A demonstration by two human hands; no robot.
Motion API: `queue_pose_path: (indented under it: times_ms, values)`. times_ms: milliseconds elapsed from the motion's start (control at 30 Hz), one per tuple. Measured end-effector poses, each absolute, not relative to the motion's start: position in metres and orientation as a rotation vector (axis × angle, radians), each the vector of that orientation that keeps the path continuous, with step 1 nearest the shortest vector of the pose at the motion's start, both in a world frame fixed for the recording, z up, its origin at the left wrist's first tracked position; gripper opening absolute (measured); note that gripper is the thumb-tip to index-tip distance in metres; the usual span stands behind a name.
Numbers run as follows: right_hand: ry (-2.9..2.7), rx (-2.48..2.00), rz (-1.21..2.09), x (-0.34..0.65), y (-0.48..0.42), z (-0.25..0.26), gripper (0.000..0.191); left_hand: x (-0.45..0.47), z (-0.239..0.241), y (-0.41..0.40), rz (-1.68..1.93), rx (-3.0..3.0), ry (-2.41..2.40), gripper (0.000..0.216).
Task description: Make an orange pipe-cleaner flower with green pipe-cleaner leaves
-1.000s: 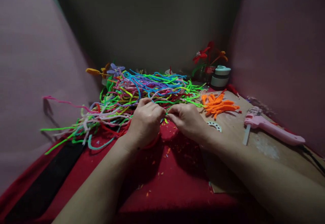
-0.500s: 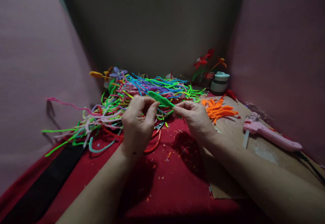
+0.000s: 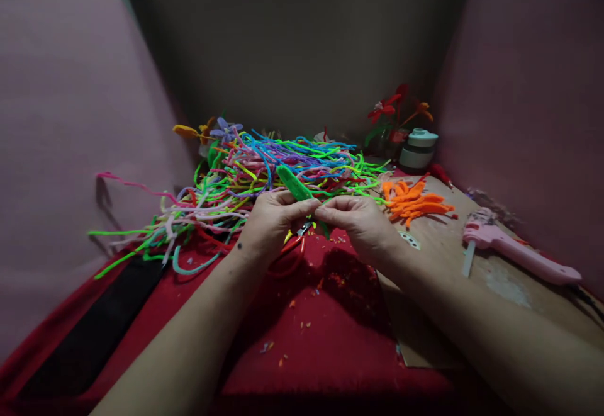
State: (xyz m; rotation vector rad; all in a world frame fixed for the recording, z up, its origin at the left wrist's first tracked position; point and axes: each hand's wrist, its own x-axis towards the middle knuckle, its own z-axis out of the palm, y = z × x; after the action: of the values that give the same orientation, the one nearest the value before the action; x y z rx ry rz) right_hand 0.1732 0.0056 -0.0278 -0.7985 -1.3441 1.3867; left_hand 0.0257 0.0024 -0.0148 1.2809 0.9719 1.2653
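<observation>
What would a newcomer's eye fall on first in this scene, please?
First, the tangled heap of multicoloured fuzzy pipe cleaners spread across the back of the red cloth. In front of it, the left hand and right hand pinch a short, thick green pipe-cleaner piece between them. To the right, a cluster of orange pipe-cleaner pieces and a pink glue gun lie on the brown board.

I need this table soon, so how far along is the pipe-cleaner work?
Done: shaped orange pieces lie on the board, and flowers stand at the back. In hand: the left hand and right hand pinch a folded green piece. Left: a large pile of loose pipe cleaners lies unused, so probably much remains.
</observation>
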Motion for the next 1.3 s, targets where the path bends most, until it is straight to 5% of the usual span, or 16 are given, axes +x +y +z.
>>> queue_pose_path:
  times_ms: [367, 767, 1067, 1300]
  values:
    - [-1.452, -0.853, 1.425, 0.173, 0.007, -0.028, 0.018, 0.024, -0.013, 0.005, 1.265, 1.185, 0.940, 0.019]
    - [-1.693, -1.171, 1.082, 0.168, 0.001, -0.030, 0.019, 0.030, -0.016, 0.004, 1.240, 1.606, 1.179, 0.013]
    - [-1.520, -0.934, 1.476, 0.168, 0.000, -0.029, 0.020, 0.024, -0.015, 0.006, 1.165, 1.510, 1.112, 0.017]
    - [-1.499, -1.087, 1.354, 0.164, -0.003, -0.030, 0.025, 0.026, -0.019, 0.008, 1.278, 1.629, 1.273, 0.014]
